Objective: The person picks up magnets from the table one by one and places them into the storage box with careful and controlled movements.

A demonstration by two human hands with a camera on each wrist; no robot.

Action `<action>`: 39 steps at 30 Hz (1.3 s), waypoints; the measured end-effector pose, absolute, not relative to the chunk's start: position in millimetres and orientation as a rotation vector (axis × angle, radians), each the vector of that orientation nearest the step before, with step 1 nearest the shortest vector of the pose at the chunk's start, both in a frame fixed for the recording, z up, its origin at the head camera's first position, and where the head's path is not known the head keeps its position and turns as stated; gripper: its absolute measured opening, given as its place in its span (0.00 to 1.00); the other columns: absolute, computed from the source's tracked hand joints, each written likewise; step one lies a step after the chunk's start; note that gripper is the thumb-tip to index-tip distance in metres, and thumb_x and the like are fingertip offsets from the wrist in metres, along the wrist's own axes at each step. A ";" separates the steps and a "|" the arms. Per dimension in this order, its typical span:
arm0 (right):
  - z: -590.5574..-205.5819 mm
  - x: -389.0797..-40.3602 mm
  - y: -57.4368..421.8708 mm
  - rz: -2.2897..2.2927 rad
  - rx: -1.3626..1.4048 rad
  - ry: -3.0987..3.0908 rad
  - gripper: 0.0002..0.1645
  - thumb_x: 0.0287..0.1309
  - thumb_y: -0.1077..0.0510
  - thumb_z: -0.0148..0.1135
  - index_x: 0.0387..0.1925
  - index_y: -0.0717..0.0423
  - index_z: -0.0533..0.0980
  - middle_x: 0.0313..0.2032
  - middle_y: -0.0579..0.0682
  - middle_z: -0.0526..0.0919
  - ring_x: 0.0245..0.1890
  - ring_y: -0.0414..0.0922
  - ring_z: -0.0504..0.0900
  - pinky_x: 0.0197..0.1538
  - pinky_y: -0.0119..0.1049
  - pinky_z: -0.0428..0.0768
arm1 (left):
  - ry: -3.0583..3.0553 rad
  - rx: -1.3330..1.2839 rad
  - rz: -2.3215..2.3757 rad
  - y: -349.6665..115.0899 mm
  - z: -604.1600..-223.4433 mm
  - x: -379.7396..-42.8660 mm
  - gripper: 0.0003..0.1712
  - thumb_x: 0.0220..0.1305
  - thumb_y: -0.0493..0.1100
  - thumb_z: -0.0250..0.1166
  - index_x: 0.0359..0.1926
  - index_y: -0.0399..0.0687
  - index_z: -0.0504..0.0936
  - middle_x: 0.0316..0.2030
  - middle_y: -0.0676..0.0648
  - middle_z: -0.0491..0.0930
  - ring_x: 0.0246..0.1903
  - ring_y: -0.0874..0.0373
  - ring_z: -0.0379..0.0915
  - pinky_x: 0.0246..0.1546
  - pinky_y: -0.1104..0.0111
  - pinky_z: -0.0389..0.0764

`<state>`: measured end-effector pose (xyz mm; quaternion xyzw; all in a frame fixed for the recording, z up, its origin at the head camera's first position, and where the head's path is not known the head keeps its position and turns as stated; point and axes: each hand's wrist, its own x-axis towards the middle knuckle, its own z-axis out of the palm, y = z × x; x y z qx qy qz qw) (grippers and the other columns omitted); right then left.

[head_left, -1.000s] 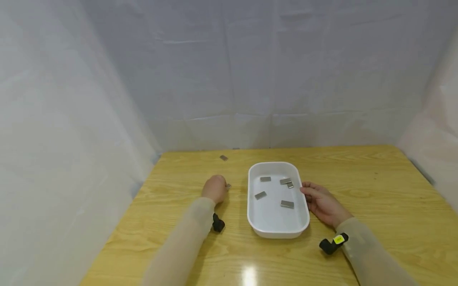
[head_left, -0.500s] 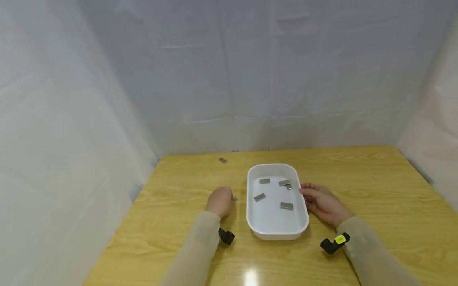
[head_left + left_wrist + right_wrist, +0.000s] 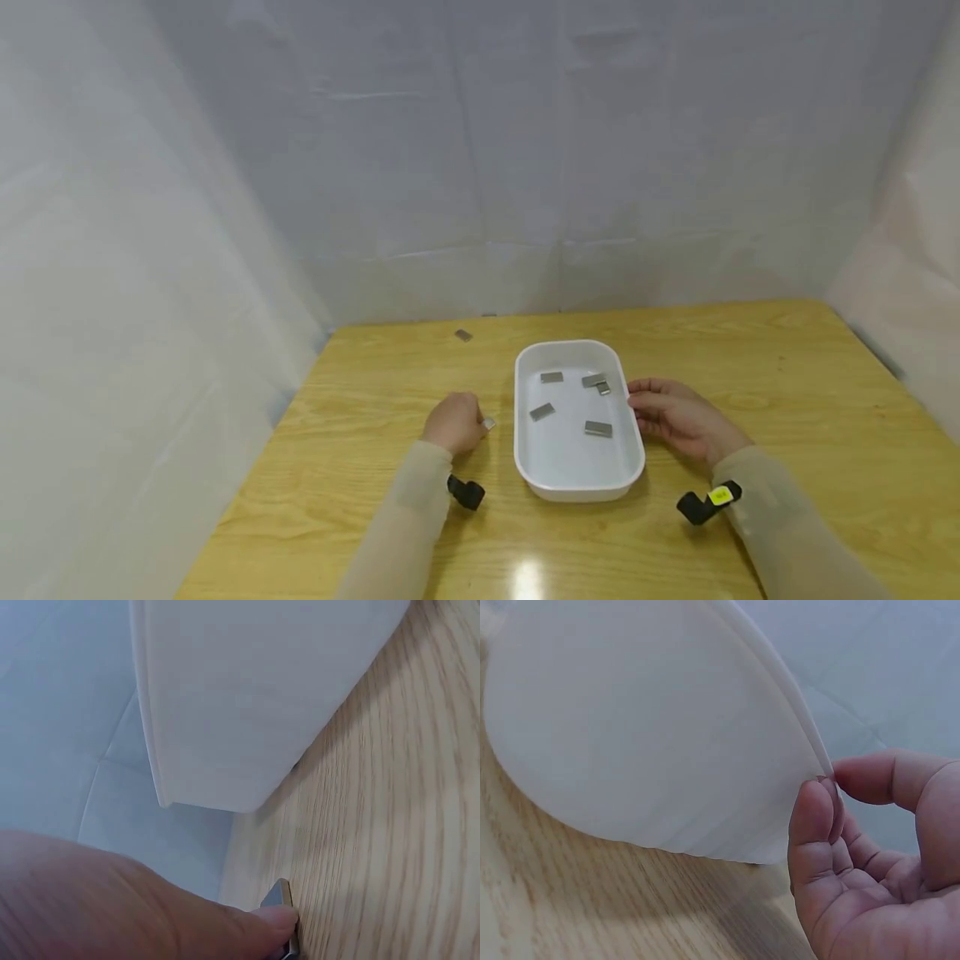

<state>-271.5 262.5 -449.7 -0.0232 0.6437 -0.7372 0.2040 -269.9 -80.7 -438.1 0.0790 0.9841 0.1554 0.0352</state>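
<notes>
My left hand [image 3: 454, 423] pinches a small flat rectangular metal piece [image 3: 489, 423] to the left of the white tray [image 3: 528, 485]. In the left wrist view, the thumb lies over the same shiny metal piece [image 3: 279, 892], close over the wood, with the tray's side wall [image 3: 240, 690] beyond it. My right hand [image 3: 684, 421] holds the tray's right rim; the right wrist view has thumb and fingers [image 3: 810, 825] pinching that rim. Several similar metal pieces lie inside the tray, including one near its middle right [image 3: 598, 429] and one at left [image 3: 542, 412].
Another metal piece [image 3: 463, 335] lies on the wooden table [image 3: 750, 358] near its back edge, left of the tray. White sheeting [image 3: 525, 167] hangs behind the table and along both sides.
My left hand has drawn nearer to me along the table, bringing the pinched metal piece with it. The right hand keeps its hold on the tray, which stays in place.
</notes>
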 end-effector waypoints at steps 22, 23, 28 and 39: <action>-448.0 -265.9 262.6 -2.064 -0.087 1.824 0.24 0.65 0.62 0.56 0.58 0.70 0.62 0.44 0.53 0.77 0.37 0.42 0.79 0.41 0.35 0.80 | 3.081 0.391 0.565 -88.4 -431.4 -272.0 0.09 0.64 0.43 0.64 0.29 0.46 0.76 0.25 0.51 0.75 0.23 0.57 0.69 0.26 0.65 0.72; -448.1 -265.9 262.4 -2.064 -0.084 1.827 0.24 0.65 0.62 0.56 0.58 0.70 0.62 0.44 0.53 0.77 0.37 0.42 0.79 0.41 0.35 0.80 | 3.073 0.391 0.561 -88.6 -431.0 -271.6 0.09 0.65 0.43 0.64 0.29 0.46 0.76 0.25 0.50 0.75 0.24 0.57 0.69 0.26 0.65 0.72; -448.4 -264.3 263.1 -2.051 -0.077 1.838 0.24 0.65 0.62 0.56 0.58 0.70 0.62 0.44 0.54 0.77 0.37 0.42 0.79 0.42 0.35 0.80 | 3.009 0.361 0.527 -88.4 -430.9 -269.0 0.08 0.66 0.43 0.63 0.31 0.46 0.77 0.27 0.50 0.75 0.25 0.57 0.70 0.27 0.65 0.73; -450.0 -261.5 264.1 -2.044 -0.066 1.859 0.25 0.66 0.61 0.56 0.58 0.70 0.61 0.45 0.54 0.77 0.38 0.42 0.78 0.41 0.35 0.80 | 2.950 0.316 0.523 -85.3 -430.5 -265.2 0.08 0.66 0.44 0.62 0.40 0.46 0.81 0.38 0.47 0.81 0.33 0.55 0.73 0.36 0.60 0.76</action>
